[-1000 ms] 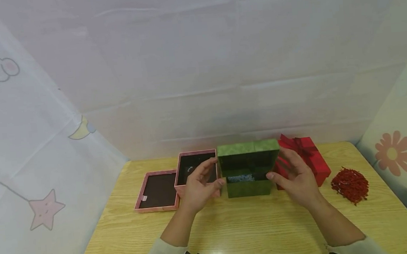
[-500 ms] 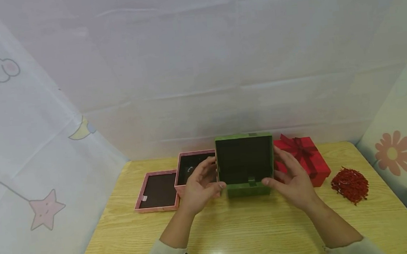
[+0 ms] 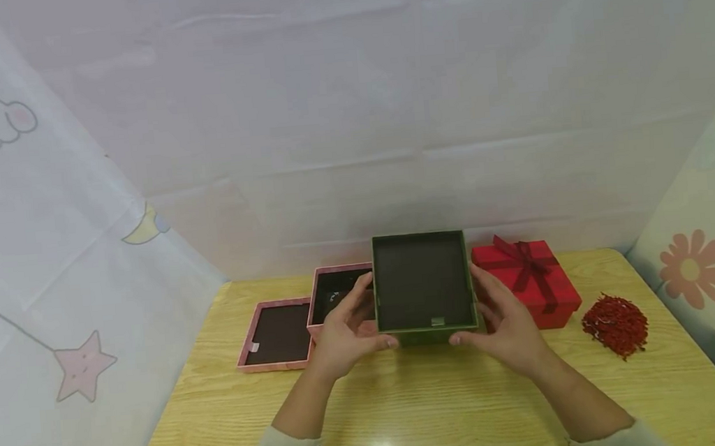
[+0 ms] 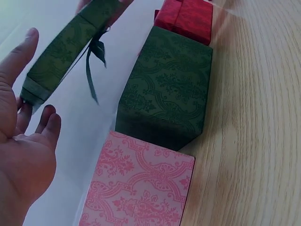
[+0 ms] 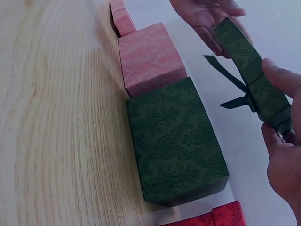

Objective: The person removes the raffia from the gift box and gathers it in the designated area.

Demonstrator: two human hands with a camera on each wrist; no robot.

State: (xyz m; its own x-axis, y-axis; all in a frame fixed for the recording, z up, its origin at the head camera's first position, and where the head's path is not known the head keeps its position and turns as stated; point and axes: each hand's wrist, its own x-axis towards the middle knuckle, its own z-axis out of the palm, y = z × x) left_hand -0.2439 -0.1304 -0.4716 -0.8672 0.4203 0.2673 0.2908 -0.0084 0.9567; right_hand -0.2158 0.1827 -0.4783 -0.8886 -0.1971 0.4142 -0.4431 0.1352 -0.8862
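A green box lid (image 3: pixel 421 281) with a dark inside is held up between my two hands, its inside turned toward me in the head view. My left hand (image 3: pixel 341 340) holds its left side, fingers at a corner in the left wrist view. On the right side my right hand (image 3: pixel 508 334) grips the lid, with the thumb on it in the right wrist view. A ribbon bow (image 5: pixel 244 100) hangs from the lid's outer face. Behind and below it stands the green box (image 4: pixel 164 89), its opening hidden by the lid in the head view.
To the left stands an open pink box (image 4: pixel 136 183), its pink lid (image 3: pixel 276 366) lying inside up beside it. A red gift box (image 3: pixel 545 278) with a bow stands right of the green box. Red shredded paper (image 3: pixel 614 325) lies farther right. A cloth wall rises behind.
The green lid has tilted back and up, so its dark inside faces me. It has shifted slightly left, and both hands have moved with it. The blue-grey filling in the green box is now hidden.
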